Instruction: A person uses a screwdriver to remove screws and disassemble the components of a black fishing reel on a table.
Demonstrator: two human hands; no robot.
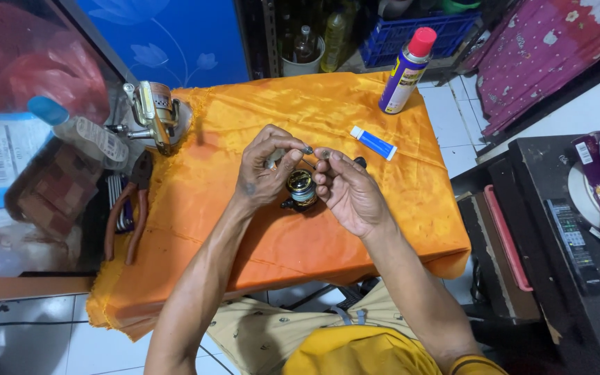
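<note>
Head view looks down on a small table draped in an orange cloth (355, 229), where both hands meet at the centre of the frame. Left hand (264, 169) is curled, its fingers pinched on a small grey part (277, 157) that is mostly hidden; its fingertip touches a tiny dark piece (307, 149) at the same spot where the right hand (347, 189) pinches with thumb and forefinger. What exactly that piece is cannot be told. Just below and between the hands, a black and gold spool (301, 188) stands on the cloth, partly covered by the right fingers.

Toward the upper left of the frame, a gold reel (153, 113) sits at the cloth's edge, and red-handled pliers (132, 205) lie below it at the left edge. Right of the hands lies a small blue tube (374, 142) with a white cap. Farther up, near the top edge of the cloth, stands a spray can (406, 71) with a red cap.
</note>
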